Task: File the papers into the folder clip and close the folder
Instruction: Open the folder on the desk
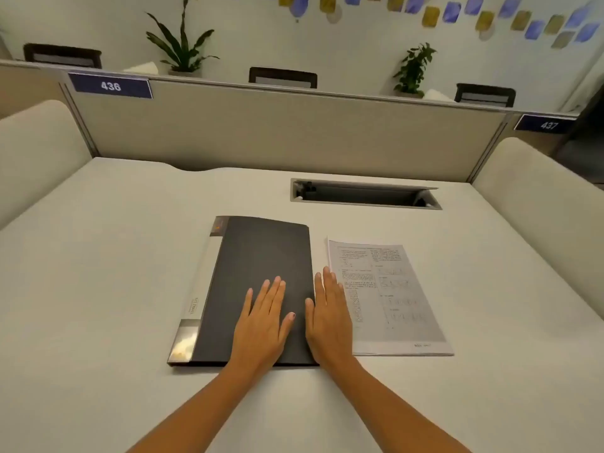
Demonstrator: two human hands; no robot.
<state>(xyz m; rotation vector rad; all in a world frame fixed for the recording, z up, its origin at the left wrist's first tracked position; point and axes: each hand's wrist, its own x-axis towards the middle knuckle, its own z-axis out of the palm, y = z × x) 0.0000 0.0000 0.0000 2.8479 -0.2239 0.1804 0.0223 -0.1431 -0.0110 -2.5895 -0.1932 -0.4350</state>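
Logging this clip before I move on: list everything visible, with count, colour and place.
folder: 1, dark grey with pale spine, closed, desk centre
papers: 1 stack, white printed, on desk right of folder
desk: 1, off-white
cable tray: 1, grey, open, set into desk behind papers
partition: 1, beige, behind desk
number signs: 2, blue, on partition top
plants: 2, green, beyond partition
chair backs: 3, black, beyond partition
left hand: flat on folder cover
right hand: flat, across folder edge and papers

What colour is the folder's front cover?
Dark grey, nearly black, with a pale spine strip along the folder cover's left edge; seen in the head view.
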